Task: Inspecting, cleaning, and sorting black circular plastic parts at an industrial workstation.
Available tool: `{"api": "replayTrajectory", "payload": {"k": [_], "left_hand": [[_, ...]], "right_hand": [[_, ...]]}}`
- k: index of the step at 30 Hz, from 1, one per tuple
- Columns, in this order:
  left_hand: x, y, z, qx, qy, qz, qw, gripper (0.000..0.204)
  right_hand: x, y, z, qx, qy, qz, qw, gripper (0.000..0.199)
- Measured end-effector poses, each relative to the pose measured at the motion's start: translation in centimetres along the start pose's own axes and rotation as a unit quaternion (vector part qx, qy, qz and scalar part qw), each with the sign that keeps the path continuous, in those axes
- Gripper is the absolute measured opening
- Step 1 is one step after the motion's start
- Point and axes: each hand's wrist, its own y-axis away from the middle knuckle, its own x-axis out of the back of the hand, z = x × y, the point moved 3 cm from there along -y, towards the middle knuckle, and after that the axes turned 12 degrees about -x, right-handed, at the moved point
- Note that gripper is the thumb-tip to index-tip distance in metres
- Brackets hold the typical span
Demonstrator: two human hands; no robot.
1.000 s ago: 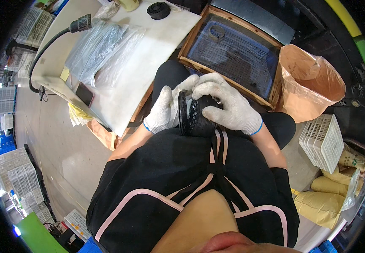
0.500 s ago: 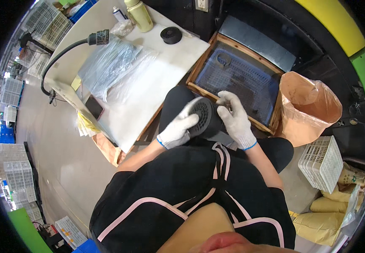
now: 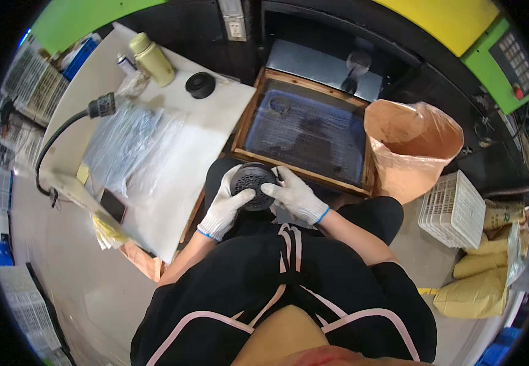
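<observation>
Both my hands wear white knit gloves and hold a round black perforated disc (image 3: pixel 253 183) over my lap. My left hand (image 3: pixel 226 206) grips its left side with the thumb across the grille. My right hand (image 3: pixel 295 196) holds the right edge, fingers pointing left. The disc faces up, just in front of a wooden-framed tray (image 3: pixel 244 125) with a blue mesh basket (image 3: pixel 301 137) inside.
A white table (image 3: pixel 182 158) at my left carries clear plastic bags (image 3: pixel 127 146), a yellow-green bottle (image 3: pixel 152 59), a small black round part (image 3: pixel 201 85), a phone (image 3: pixel 113 205) and a black hose (image 3: pixel 63 131). A tan bag-lined bin (image 3: pixel 414 146) and a white crate (image 3: pixel 453 210) stand at my right.
The view has tilted up toward the table and tray. My hands have turned the black disc from edge-on to grille-up and brought it closer to the tray.
</observation>
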Motion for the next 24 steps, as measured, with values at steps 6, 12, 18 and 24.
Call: {"api": "replayTrajectory", "payload": {"k": [6, 12, 18, 24], "left_hand": [[-1.2, 0.3, -0.4, 0.055, 0.053, 0.04, 0.996, 0.054], [-1.4, -0.8, -0.8, 0.025, 0.01, 0.044, 0.999, 0.038], [0.0, -1.6, -1.4, 0.064, 0.049, 0.072, 0.994, 0.044], [1.1, -2.8, 0.1, 0.01, 0.04, 0.086, 0.995, 0.048]], "right_hand": [[0.6, -0.6, 0.5, 0.002, -0.085, -0.006, 0.996, 0.041], [1.1, -1.4, 0.9, -0.025, -0.035, -0.003, 0.999, 0.046], [2.5, -1.6, 0.3, -0.028, 0.015, -0.027, 0.999, 0.054], [2.6, -3.2, 1.7, -0.01, -0.008, -0.061, 0.998, 0.057]]}}
